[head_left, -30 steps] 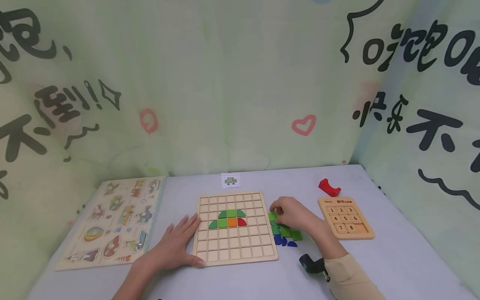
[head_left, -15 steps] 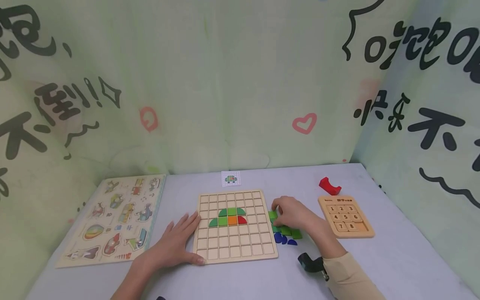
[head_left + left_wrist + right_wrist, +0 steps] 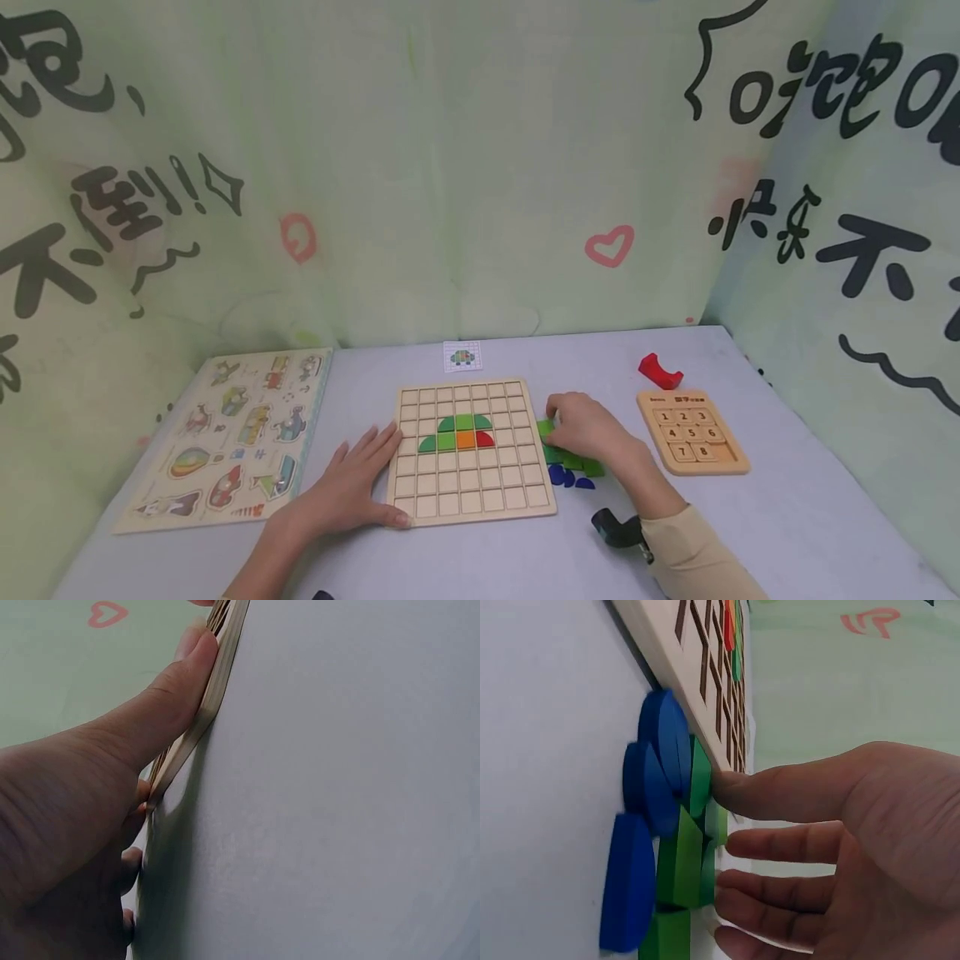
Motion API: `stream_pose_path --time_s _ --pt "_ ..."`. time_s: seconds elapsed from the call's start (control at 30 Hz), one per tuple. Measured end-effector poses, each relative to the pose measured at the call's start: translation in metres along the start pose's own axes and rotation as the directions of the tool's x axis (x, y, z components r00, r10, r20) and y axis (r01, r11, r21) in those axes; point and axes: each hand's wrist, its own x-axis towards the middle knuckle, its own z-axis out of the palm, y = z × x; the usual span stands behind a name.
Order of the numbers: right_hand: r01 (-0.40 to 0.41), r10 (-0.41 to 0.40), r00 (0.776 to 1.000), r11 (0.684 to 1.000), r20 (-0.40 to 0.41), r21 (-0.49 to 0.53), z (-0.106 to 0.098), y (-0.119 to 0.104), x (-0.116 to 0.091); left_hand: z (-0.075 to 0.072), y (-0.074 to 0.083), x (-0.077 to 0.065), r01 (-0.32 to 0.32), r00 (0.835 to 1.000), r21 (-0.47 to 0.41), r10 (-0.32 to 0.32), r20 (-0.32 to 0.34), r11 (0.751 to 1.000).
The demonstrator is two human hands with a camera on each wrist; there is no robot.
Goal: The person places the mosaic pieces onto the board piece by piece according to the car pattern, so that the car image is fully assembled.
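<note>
Presumably light and stiff, flat green blocks are best edge-held, left hand spread, right hand grip unclear.

The pale tabletop bears a picture board at left, a small card near the far edge, and a grid board in the middle. Green pieces and blue pieces lie beside its right edge. Farther right lies a number board, a red piece just beyond it.
</note>
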Motion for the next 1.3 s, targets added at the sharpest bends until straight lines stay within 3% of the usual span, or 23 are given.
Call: stream_pose_path --time_s 0.2,0.47,0.83,1.1,1.3 --pt "-0.021 0.021 1.0 1.0 -0.012 -0.014 0.003 -0.008 -0.004 0.001 -0.001 0.0 0.008 1.0 -0.005 -0.008 0.006 1.0" --pt "-0.012 0.014 1.0 0.998 -0.019 0.061 0.002 0.006 0.004 0.001 -0.001 0.0 0.0 1.0 -0.015 0.0 0.004 1.0" --pt "0.021 -0.028 0.998 0.995 0.063 0.094 -0.005 0.009 0.003 0.002 -0.003 0.002 -0.022 1.0 -0.004 0.022 -0.006 1.0" --pt "0.097 -0.103 0.993 0.988 0.054 0.116 -0.006 0.011 0.004 0.002 -0.003 0.002 -0.013 1.0 -0.003 0.013 -0.003 1.0" --pt "0.154 -0.155 0.988 0.973 -0.009 0.172 -0.007 0.007 0.005 0.002 -0.003 0.002 -0.003 1.0 -0.011 0.003 0.0 1.0"
